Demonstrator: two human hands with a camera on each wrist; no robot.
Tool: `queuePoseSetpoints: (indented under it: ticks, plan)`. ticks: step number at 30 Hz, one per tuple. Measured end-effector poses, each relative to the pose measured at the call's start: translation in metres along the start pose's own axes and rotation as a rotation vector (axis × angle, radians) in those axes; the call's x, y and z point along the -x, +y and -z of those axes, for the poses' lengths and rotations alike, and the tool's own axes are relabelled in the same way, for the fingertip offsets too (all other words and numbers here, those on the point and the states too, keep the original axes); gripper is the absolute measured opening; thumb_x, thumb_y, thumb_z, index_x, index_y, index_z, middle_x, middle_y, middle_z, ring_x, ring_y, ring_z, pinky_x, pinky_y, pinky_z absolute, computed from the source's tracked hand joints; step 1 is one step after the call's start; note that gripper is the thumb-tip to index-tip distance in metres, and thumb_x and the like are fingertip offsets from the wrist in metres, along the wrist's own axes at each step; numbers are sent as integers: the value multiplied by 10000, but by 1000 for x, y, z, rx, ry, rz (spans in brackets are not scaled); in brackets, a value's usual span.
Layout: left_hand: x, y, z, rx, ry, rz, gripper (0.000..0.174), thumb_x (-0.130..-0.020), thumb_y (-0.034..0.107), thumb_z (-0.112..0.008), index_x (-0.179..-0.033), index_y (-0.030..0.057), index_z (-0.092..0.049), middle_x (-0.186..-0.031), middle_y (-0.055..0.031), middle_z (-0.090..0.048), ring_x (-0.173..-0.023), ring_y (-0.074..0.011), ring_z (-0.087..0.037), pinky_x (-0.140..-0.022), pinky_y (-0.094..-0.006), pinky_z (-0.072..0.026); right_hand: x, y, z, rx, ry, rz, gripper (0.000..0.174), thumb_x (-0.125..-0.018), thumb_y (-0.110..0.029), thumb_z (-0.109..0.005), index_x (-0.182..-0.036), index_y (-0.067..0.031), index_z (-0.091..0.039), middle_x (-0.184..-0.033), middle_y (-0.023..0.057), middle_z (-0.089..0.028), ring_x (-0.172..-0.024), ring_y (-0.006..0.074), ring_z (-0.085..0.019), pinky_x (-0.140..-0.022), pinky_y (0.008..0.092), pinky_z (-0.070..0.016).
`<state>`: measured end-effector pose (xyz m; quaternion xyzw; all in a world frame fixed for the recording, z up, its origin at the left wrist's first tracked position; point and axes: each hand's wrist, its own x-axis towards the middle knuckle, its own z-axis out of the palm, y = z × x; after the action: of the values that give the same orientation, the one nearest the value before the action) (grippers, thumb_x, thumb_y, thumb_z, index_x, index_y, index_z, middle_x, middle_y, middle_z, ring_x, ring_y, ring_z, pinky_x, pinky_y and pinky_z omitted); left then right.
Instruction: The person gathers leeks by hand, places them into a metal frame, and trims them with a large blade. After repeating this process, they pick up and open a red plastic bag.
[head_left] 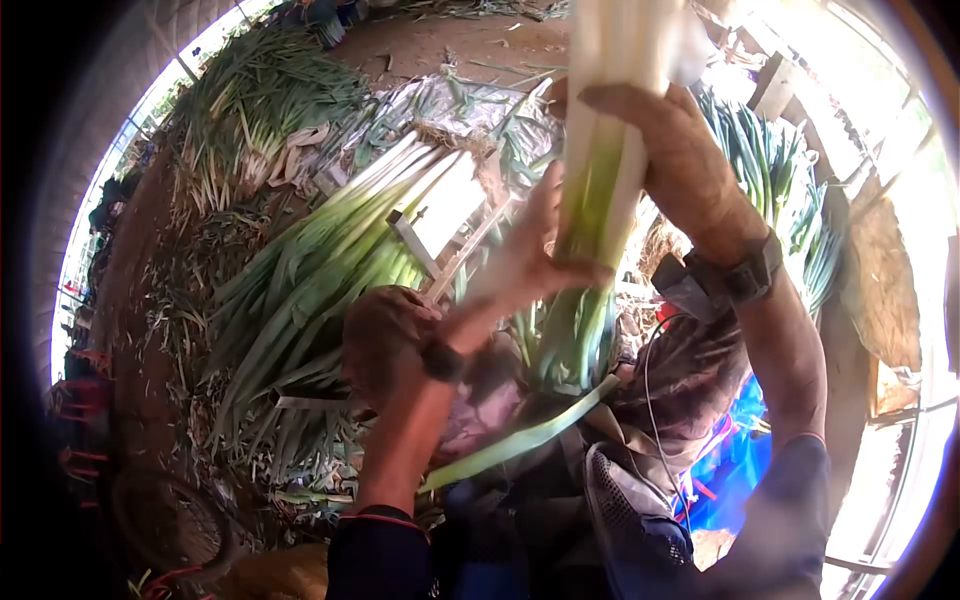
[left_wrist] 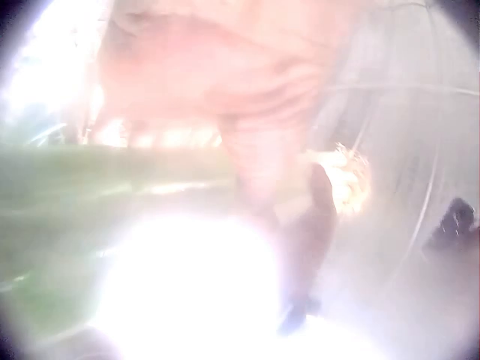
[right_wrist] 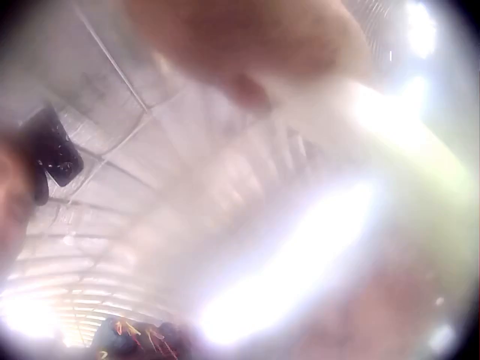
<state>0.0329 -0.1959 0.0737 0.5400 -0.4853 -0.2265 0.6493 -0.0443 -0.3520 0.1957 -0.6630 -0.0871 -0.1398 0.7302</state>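
A bunch of leeks stands nearly upright close to the head camera, its pale shanks at the top and its green leaves hanging toward the lap. My right hand grips it high on the pale part, fingers wrapped across the front. Lower down, my left hand holds the greener part, thumb across the front and fingers along its left side. Glare washes out the left wrist view, where the left hand lies over a green band of leeks. In the right wrist view the right hand is blurred above the pale stalks.
A large pile of leeks lies at the left against a wooden frame. More leeks lie farther back, and another heap stands at the right. A single long leaf crosses the lap. Trimmings cover the ground.
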Motion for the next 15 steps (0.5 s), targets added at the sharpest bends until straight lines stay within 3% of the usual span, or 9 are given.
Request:
queuePoseSetpoints:
  ticks: [1, 3, 4, 5, 7, 9, 11, 14, 15]
  plan:
    - [2, -5, -13, -290, 110, -218, 1226, -646, 327, -909, -1503, -68, -126, -1423, -238, -421, -1268, -354, -485, -1040, -417, -430, 2, 1, 3, -3, -7, 2, 281, -909, -47, -593, -1187, -43, -631, -1173, 133, -661, -1089, 277, -647, -884, 380, -561]
    - [-3, 5, -47, -354, 259, -181, 1152, -683, 243, -877, -1501, -86, -136, -1531, -270, -207, -1445, -327, -228, -1135, -422, -353, 9, 6, 3, 777, 168, 491, 312, -962, -214, -535, -1231, -74, -605, -1096, 128, -663, -1021, 261, -613, -835, 354, -595]
    - [-7, -12, -52, -395, 377, -276, 1222, -678, 230, -879, -1506, -92, -41, -1495, -303, -263, -1413, -355, -298, -1130, -436, -357, 17, -3, -2, 1106, 185, 578, 345, -945, -69, -509, -1283, -99, -572, -1129, 124, -658, -1096, 274, -574, -857, 353, -578]
    - [-11, -1, -56, -520, 455, -164, 1130, -709, 168, -845, -1497, -105, -84, -1416, -309, -383, -1344, -389, -407, -1093, -458, -400, 18, -8, 2, 1086, 162, 638, 342, -910, -4, -530, -1242, -55, -593, -1139, 110, -655, -1082, 254, -589, -846, 326, -562]
    - [-26, 5, -57, -569, 478, -219, 956, -737, 65, -773, -1467, -114, -181, -1288, -300, -502, -1222, -413, -522, -1022, -486, -458, 20, -32, -11, 113, 280, 185, 312, -932, -73, -534, -1218, 25, -612, -1220, 166, -640, -1016, 257, -658, -895, 322, -529]
    - [-41, 24, -64, -665, 555, -382, 753, -729, -46, -629, -1404, -104, -301, -1012, -222, -559, -926, -358, -559, -822, -489, -459, 29, -58, -10, -54, 274, 349, 352, -933, -121, -555, -1248, 35, -572, -1234, 174, -608, -1033, 266, -641, -911, 339, -523]
    - [-57, 66, -66, -691, 576, -578, 626, -710, -77, -614, -1305, -84, -423, -937, -196, -538, -855, -339, -543, -765, -476, -450, 45, -92, -11, -231, 218, 515, 407, -935, -169, -577, -1278, 44, -532, -1248, 183, -576, -1049, 275, -624, -927, 357, -518]
    - [-72, 131, -57, -1002, 549, -686, 568, -701, 25, -653, -1239, -88, -510, -879, -194, -543, -852, -325, -550, -731, -449, -431, 61, -140, -22, -512, 130, 698, 509, -936, -242, -609, -1324, 59, -472, -1270, 195, -527, -1075, 289, -598, -952, 382, -509]
    - [-73, 154, -52, -1078, 537, -717, 470, -686, 75, -675, -1121, -71, -572, -865, -196, -560, -845, -314, -553, -728, -449, -425, 62, -152, -28, -592, 112, 744, 546, -937, -266, -619, -1339, 64, -452, -1277, 199, -511, -1083, 293, -589, -960, 391, -506]
